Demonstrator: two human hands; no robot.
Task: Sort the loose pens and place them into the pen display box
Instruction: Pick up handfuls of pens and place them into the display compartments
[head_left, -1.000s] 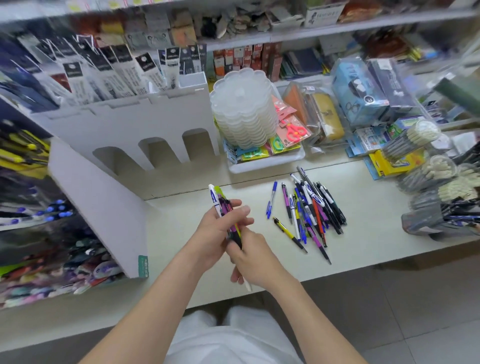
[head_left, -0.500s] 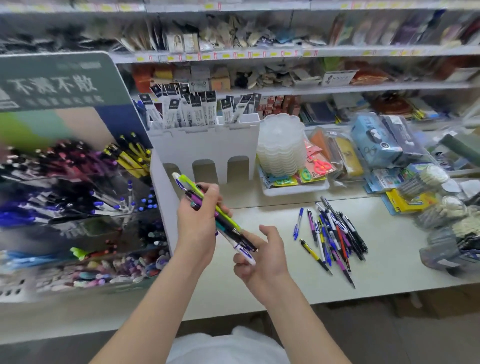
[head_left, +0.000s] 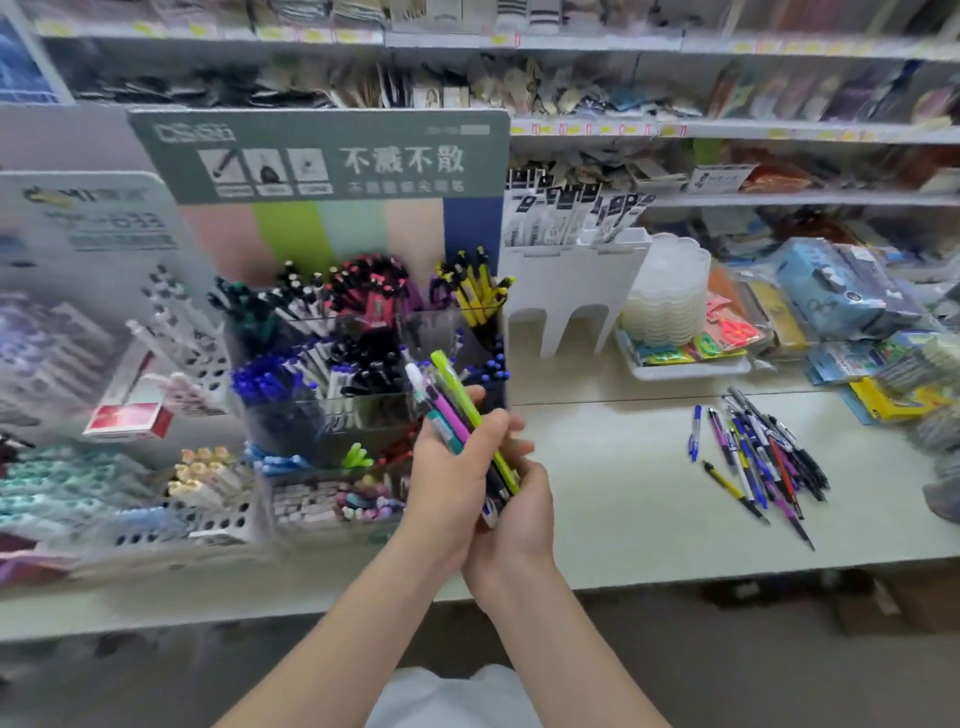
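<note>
My left hand grips a bundle of pens, among them a lime, a pink and a teal one, tips pointing up and left. My right hand cups the bundle's lower end from below. Both hands are just in front of the pen display box, a tiered clear rack under a green header, with compartments full of blue, black, red and yellow pens. A heap of loose pens lies on the counter to the right.
A white cardboard stand holds packaged refills behind the display. A stack of white trays and bagged stationery fill the back right. Another pen rack stands at the left. The pale counter runs across the front.
The view has swung left, bringing the display box into full view. Both hands have carried the bundle up to the front of the box, and my right hand has closed in under the pens.
</note>
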